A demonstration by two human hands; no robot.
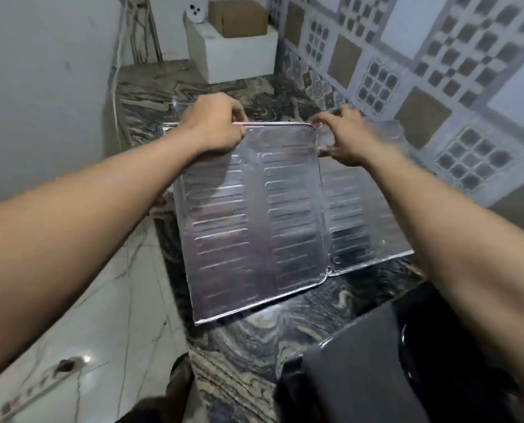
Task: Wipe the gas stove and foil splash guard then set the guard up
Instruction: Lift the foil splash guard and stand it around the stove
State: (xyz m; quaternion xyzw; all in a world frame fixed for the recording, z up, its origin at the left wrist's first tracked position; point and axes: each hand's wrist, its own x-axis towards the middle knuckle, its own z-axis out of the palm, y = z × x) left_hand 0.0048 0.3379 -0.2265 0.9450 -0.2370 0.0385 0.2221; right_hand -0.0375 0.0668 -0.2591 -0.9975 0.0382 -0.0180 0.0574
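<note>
Forearms (pixel 71 239) reach up-frame; left hand (pixel 216 123) and right hand (pixel 343 138) each clamp the top edge of the foil guard (pixel 254 215), apparently spreading its panels upright on the tabletop (pixel 254 340).

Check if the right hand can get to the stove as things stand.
Probably yes: the stove lies close below that forearm, with nothing between. But the right hand grips the top edge of the guard and must let go first.

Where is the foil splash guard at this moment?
In the middle of the head view, the foil splash guard is held roughly upright over the marble counter, left hand and right hand gripping its top edge.
</note>
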